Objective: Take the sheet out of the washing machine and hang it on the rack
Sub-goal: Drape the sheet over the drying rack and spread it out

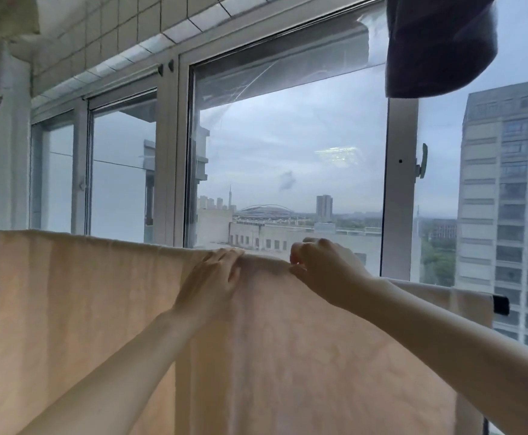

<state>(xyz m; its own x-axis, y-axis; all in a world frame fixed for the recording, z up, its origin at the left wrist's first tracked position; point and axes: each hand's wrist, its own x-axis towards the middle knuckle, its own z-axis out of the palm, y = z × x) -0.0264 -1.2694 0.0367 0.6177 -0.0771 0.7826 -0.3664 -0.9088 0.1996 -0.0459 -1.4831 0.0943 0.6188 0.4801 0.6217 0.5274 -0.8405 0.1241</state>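
**Sheet on the rack, only the straightening left**

The pale peach cotton sheet [99,309] already hangs over the rack's top rail [501,304], whose black end cap shows far right. The left hand [215,277] lies flat and released on the fold; the right hand [322,265] seems to pinch the sheet's edge. Smoothing remains.

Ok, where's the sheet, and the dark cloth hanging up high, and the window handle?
sheet [93,309]: head view, on the flat front panel hanging down.
dark cloth [438,45]: head view, on its middle, top right.
window handle [422,164]: head view, on the lever by the frame.
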